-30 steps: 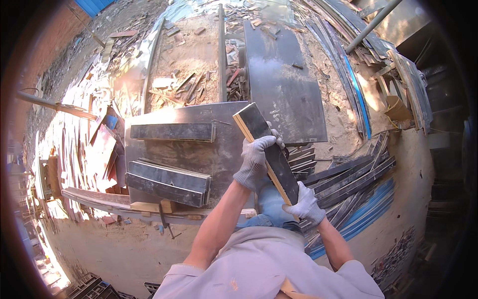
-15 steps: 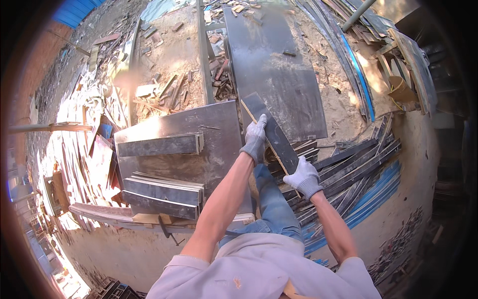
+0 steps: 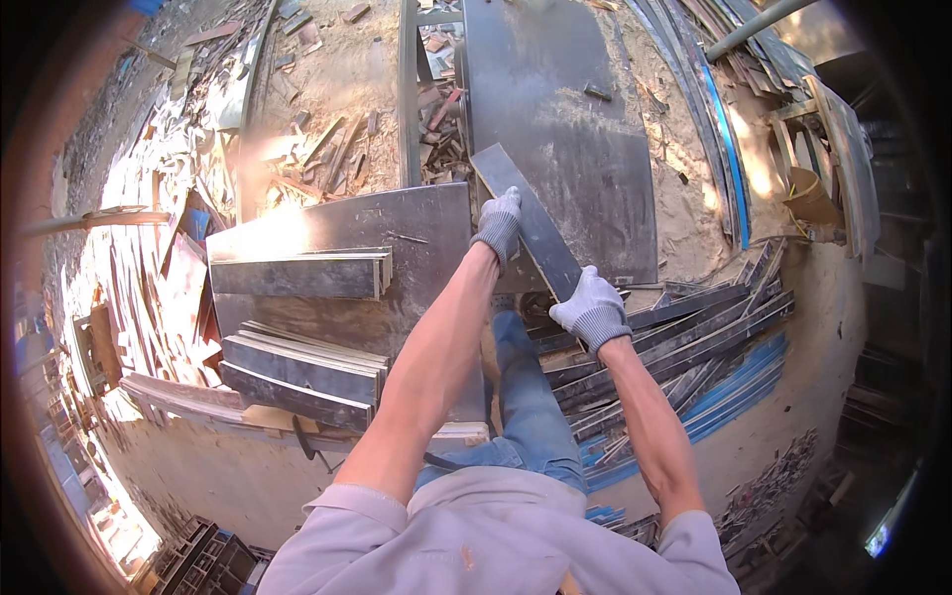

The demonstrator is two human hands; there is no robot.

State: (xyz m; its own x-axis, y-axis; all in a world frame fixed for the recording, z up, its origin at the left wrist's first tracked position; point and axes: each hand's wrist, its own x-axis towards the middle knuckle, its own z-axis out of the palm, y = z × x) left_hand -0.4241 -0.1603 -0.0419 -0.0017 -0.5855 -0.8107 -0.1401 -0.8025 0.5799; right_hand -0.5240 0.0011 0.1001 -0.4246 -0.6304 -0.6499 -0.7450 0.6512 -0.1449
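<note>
A long dark-faced plywood strip [image 3: 543, 226] is held aslant in front of me, its far end pointing up and left over a large dark board. Closed round its left edge, near the middle, is my left hand [image 3: 499, 220] in a grey knit glove. My right hand [image 3: 591, 303], gloved the same way, grips the near end. To the left, a dark panel [image 3: 431, 268] carries one small stack of plywood strips [image 3: 302, 276]. A second stack of strips [image 3: 302, 369] lies nearer to me on that panel.
Beyond the strip lies the large dark board [image 3: 565, 129]. A heap of dark strips [image 3: 684, 322] and blue strips [image 3: 734, 392] covers the ground at right. A clamp [image 3: 303, 436] sits at the panel's near edge. Wood scraps [image 3: 332, 149] litter the sandy ground.
The strip has tilted so more of its broad dark face shows. Both hands keep their hold, and the view has shifted slightly.
</note>
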